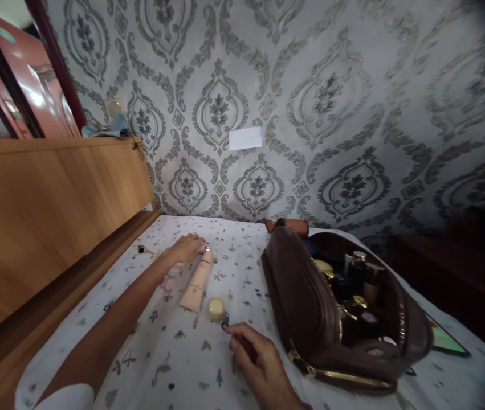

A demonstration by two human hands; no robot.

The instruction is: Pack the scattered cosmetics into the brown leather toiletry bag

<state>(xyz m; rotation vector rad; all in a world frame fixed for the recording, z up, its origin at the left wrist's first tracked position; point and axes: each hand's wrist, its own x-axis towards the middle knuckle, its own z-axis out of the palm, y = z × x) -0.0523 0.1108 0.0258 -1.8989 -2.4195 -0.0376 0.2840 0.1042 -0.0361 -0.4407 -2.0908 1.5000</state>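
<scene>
My left hand (188, 248) reaches out over the sheet at the silver-capped end of a peach squeeze tube (198, 282). Its fingers look spread low and partly hidden; whether they touch the cap I cannot tell. Pink items (167, 283) lie partly behind my left forearm. Just below the tube sits a small round jar with a yellowish lid (216, 308). My right hand (259, 360) is beside this jar, index finger extended and thumb apart, with nothing visible held. Right of it stands a brown cosmetic bag (306, 290), unzipped, holding several bottles and gold-coloured items.
A patterned white sheet (191, 364) covers the bed. Along the left runs a wooden board (54, 182). Wallpaper rises behind, with a white switch plate or label (245, 138). A small dark-and-gold item (143, 249) lies at far left, and a green-faced flat object (445, 337) behind the bag.
</scene>
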